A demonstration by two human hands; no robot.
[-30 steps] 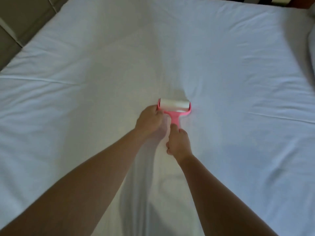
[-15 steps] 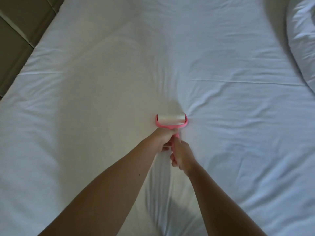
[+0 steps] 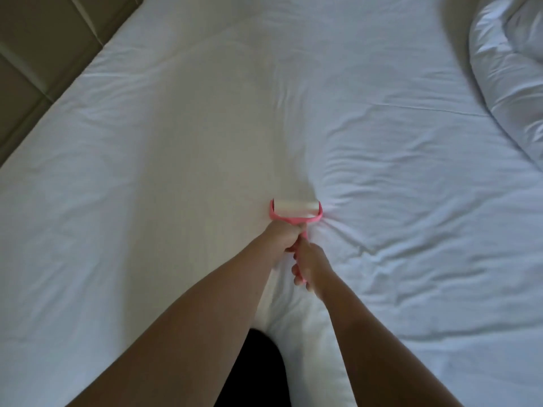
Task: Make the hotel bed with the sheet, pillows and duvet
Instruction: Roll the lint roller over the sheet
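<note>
Head view: left hand (image 3: 282, 237) and right hand (image 3: 312, 266) have pulled lint roller (image 3: 295, 212) closer.

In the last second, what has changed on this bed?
The lint roller was pulled back along the sheet toward the person. The left hand slid from beside the roller head onto the handle. The right hand still grips the handle's end, and the sheet stays spread; the bunched duvet at the right only came into view.

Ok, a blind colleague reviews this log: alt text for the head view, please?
The left hand and right hand grip a pink lint roller, its roll on the white sheet. A bunched duvet lies upper right.
</note>
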